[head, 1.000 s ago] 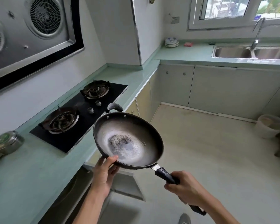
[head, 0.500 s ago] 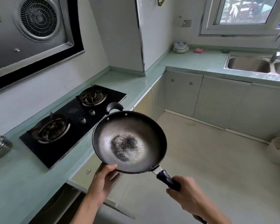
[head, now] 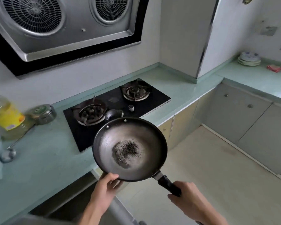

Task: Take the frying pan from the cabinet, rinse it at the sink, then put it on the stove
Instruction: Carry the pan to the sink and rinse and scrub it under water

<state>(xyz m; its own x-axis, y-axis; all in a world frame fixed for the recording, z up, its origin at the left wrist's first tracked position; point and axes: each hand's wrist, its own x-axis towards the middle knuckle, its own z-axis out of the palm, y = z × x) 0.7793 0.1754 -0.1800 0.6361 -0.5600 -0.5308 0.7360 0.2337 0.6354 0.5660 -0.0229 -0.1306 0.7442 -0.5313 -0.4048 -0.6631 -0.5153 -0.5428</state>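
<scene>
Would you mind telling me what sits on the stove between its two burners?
In the head view, the stove shows a faint oval mark on the black glass between the burners, and a control knob nearer the front edge. Nothing else lies there.

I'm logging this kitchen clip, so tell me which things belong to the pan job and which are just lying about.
Part of the job:
- dark round metal frying pan
- left hand under its rim
- right hand on its black handle
- black glass two-burner gas stove

Just lying about:
- yellow-labelled oil bottle
- round steel tin
- stacked plates
- steel ladle
</scene>
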